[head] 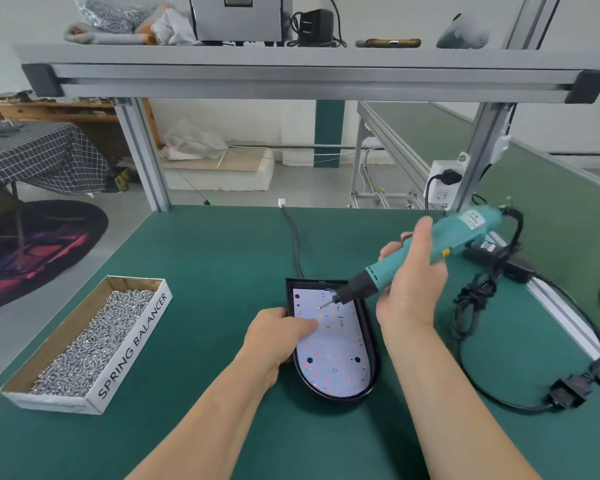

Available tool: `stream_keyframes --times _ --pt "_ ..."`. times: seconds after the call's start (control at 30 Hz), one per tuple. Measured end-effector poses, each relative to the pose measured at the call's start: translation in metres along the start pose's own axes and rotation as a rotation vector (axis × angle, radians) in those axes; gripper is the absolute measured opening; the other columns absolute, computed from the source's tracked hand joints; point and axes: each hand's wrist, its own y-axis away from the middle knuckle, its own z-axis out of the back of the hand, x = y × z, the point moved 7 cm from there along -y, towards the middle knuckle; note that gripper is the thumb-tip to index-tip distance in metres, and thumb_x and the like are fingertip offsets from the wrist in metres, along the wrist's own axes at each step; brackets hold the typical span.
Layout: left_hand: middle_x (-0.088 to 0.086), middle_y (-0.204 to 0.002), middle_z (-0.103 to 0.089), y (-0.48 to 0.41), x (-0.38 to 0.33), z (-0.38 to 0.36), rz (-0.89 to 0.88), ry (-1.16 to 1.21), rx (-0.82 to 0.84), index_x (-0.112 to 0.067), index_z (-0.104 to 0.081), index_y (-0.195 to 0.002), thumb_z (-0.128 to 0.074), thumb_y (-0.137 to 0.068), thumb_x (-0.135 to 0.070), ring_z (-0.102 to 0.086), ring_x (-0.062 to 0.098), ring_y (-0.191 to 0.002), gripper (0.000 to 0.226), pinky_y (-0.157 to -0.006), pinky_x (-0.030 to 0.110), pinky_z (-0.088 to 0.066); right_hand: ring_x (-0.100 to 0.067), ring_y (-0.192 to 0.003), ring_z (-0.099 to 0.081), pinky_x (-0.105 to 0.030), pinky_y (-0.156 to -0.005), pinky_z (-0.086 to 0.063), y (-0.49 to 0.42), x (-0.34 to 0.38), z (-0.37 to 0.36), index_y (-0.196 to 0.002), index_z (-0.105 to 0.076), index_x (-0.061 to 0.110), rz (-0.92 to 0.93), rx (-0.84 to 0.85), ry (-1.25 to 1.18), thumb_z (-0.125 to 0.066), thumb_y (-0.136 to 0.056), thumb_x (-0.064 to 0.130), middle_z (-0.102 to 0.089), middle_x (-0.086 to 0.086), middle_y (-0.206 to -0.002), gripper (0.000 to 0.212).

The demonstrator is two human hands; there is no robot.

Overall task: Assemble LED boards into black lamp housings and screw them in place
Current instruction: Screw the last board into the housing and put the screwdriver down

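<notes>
Green bench top (222, 254): the broad bare stretch lies between the box and the housing. Its far edge runs under the aluminium posts (142, 154), and its near edge is out of view.
Black lamp housing (373, 341): lies flat near the middle of the bench with its rounded end toward the person. It is well apart from the box.
LED board (329, 344): white, seated inside the housing and ringed all round by the black rim.
Left hand (274, 336): holds the housing's left rim, with one digit laid flat across the board.
Right hand (413, 282): wrapped round the teal electric screwdriver (430, 244), which tilts down to the left.
Screw (321, 307): at the bit's tip, touching the far part of the board.
Cardboard box (132, 344): open-topped, at the left, angled to the bench edge, and marked SPRING BALANCER on its side.
Loose screws (94, 344): silver, heaped along the box's whole length.
Right side: the black power cord (482, 341) loops and tangles beside the right forearm, taking up room there.
Overhead shelf (309, 74): spans the bench on the posts, above the work.
Thin black cable (293, 237): runs from the far edge to the housing's back.
</notes>
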Motion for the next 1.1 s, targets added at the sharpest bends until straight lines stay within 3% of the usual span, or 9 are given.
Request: stream_keyframes --times 0.13,0.27,0.4,0.5,0.63,1.1 --pt "0.014 -0.089 -0.077 -0.002 0.002 -0.001 -0.004 0.005 0.006 -0.006 -0.073 -0.086 -0.071 -0.052 -0.025 -0.067 0.026 -0.070 0.039 -0.066 0.034 -0.050 -0.016 -0.055 -0.054 -0.030 -0.061 -0.047 0.000 0.017 -0.028 -0.086 -0.054 0.020 0.203 0.054 0.105 -0.067 -0.088 0.045 -0.057 0.002 -0.055 0.028" --pt "0.016 -0.094 -0.076 -0.003 0.003 -0.001 -0.017 0.014 0.003 -0.004 -0.072 -0.091 -0.071 -0.052 -0.027 -0.071 0.032 -0.079 0.045 -0.069 0.036 -0.052 -0.014 -0.051 -0.056 -0.025 -0.057 -0.047 0.006 0.013 -0.050 -0.081 -0.053 0.023 0.310 0.157 0.199 -0.068 -0.085 0.046 -0.058 0.004 -0.052 0.028" --pt "0.018 -0.099 -0.075 -0.004 0.003 -0.001 -0.030 0.013 0.005 -0.001 -0.072 -0.095 -0.071 -0.052 -0.028 -0.071 0.034 -0.082 0.050 -0.074 0.043 -0.056 -0.014 -0.050 -0.058 -0.022 -0.055 -0.047 0.011 0.000 -0.067 -0.080 -0.054 0.015 0.349 0.232 0.252 -0.067 -0.082 0.051 -0.059 0.004 -0.053 0.039" --pt "0.016 -0.096 -0.076 -0.004 0.003 -0.001 -0.039 0.014 -0.005 -0.004 -0.072 -0.091 -0.071 -0.052 -0.029 -0.071 0.040 -0.095 0.046 -0.088 0.054 -0.056 -0.026 -0.055 -0.059 -0.039 -0.057 -0.052 0.017 -0.007 -0.080 -0.079 -0.054 0.015 0.395 0.288 0.318 -0.067 -0.083 0.053 -0.061 -0.009 -0.059 0.041" --pt "0.010 -0.091 -0.077 -0.003 0.003 0.000 -0.037 0.016 -0.009 -0.010 -0.074 -0.084 -0.071 -0.053 -0.029 -0.072 0.036 -0.096 0.037 -0.090 0.054 -0.056 -0.026 -0.055 -0.061 -0.045 -0.059 -0.054 0.023 -0.011 -0.093 -0.077 -0.055 0.019 0.443 0.342 0.397 -0.066 -0.082 0.056 -0.061 -0.007 -0.059 0.040" --pt "0.013 -0.098 -0.076 0.001 0.000 -0.001 -0.023 0.024 -0.001 -0.008 -0.073 -0.091 -0.070 -0.054 -0.031 -0.070 0.039 -0.099 0.043 -0.090 0.055 -0.056 -0.031 -0.057 -0.059 -0.046 -0.060 -0.053 0.029 -0.010 -0.099 -0.079 -0.054 0.010 0.448 0.415 0.423 -0.067 -0.082 0.052 -0.060 -0.009 -0.060 0.044"
